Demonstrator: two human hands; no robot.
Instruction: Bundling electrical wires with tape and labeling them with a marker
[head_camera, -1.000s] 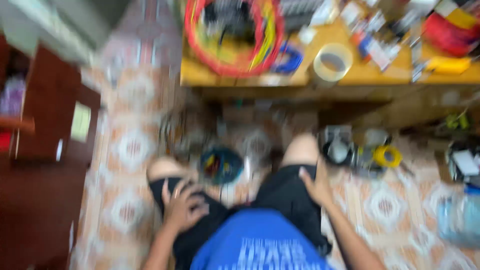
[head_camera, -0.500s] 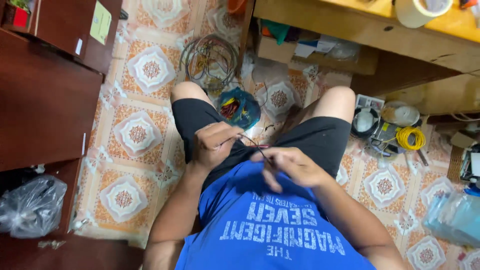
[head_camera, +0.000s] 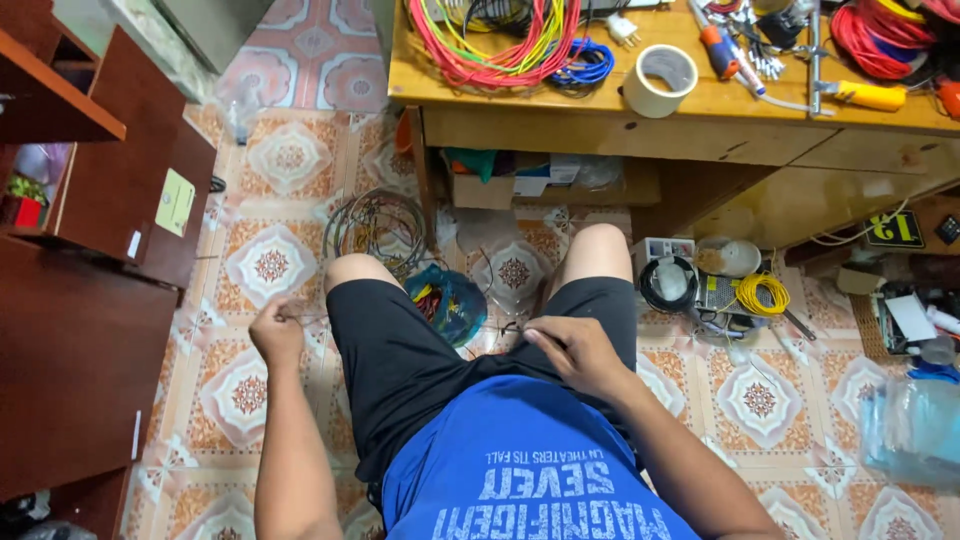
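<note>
While the left hand is closed in a fist on one end of a thin wire, the other end is pinched by the right hand.

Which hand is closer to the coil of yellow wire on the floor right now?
Right. The right hand rests on the right thigh, just left of the yellow wire coil in the picture. The left hand is out beyond the left thigh, much farther.
</note>
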